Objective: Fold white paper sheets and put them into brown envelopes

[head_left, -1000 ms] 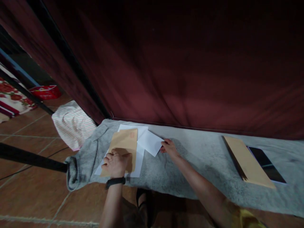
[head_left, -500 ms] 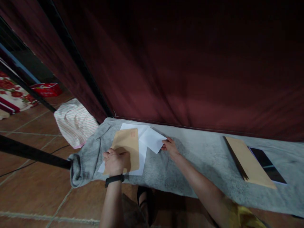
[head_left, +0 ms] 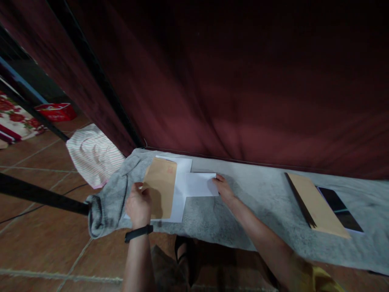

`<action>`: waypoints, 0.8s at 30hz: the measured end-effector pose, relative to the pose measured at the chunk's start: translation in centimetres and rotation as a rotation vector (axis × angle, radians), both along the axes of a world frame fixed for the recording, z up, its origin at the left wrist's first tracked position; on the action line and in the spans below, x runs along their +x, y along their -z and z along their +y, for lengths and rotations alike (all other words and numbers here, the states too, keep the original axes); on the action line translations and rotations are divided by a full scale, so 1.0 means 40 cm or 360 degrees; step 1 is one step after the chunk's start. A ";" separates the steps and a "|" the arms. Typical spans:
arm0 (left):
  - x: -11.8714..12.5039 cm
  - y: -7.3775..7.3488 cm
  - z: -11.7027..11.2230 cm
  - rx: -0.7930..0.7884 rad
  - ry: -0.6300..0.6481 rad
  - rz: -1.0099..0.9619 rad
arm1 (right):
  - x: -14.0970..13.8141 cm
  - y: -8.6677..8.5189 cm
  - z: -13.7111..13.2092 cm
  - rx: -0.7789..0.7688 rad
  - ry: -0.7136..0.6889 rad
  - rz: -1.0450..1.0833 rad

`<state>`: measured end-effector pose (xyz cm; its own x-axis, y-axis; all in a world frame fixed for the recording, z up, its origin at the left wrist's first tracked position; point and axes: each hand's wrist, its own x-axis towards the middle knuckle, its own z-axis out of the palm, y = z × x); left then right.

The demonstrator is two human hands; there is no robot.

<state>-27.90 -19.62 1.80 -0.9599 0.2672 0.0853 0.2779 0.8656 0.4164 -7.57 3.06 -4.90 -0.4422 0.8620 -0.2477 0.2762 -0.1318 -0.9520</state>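
A brown envelope [head_left: 161, 184] lies on a large white sheet [head_left: 180, 198] on the grey blanket [head_left: 252, 202]. My left hand [head_left: 138, 205], with a black wristband, is curled over the envelope's near left corner and grips it. A smaller folded white paper [head_left: 196, 184] lies flat to the right, partly tucked against the envelope. My right hand [head_left: 223, 188] pinches that paper's right edge.
A stack of brown envelopes [head_left: 316, 205] and a dark phone or tablet [head_left: 340, 209] lie at the right on the blanket. A dark red curtain [head_left: 243, 89] hangs behind. A striped cloth [head_left: 92, 156] and a black bar [head_left: 39, 194] are at the left over tiled floor.
The folded white paper has swung from a tilted position to lie square and flat beside the envelope. My left hand shifted to the envelope's left corner; the envelope tilted slightly.
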 end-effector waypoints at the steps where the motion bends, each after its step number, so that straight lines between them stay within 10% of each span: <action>1: 0.003 0.001 0.000 -0.0037 -0.0011 0.0031 | 0.005 0.000 0.003 0.0007 -0.0014 0.0001; 13: 0.050 0.033 0.042 -0.0471 0.0204 0.0025 | 0.064 0.006 0.022 0.0046 -0.0046 0.0059; 24: 0.036 0.031 0.058 -0.0180 -0.0034 -0.0016 | 0.098 0.008 0.007 0.0017 -0.0024 0.0197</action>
<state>-26.47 -17.30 0.57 -0.9661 0.2538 0.0464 0.2551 0.9130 0.3183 -3.66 3.33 -5.22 -0.4818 0.8573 -0.1813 0.1581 -0.1184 -0.9803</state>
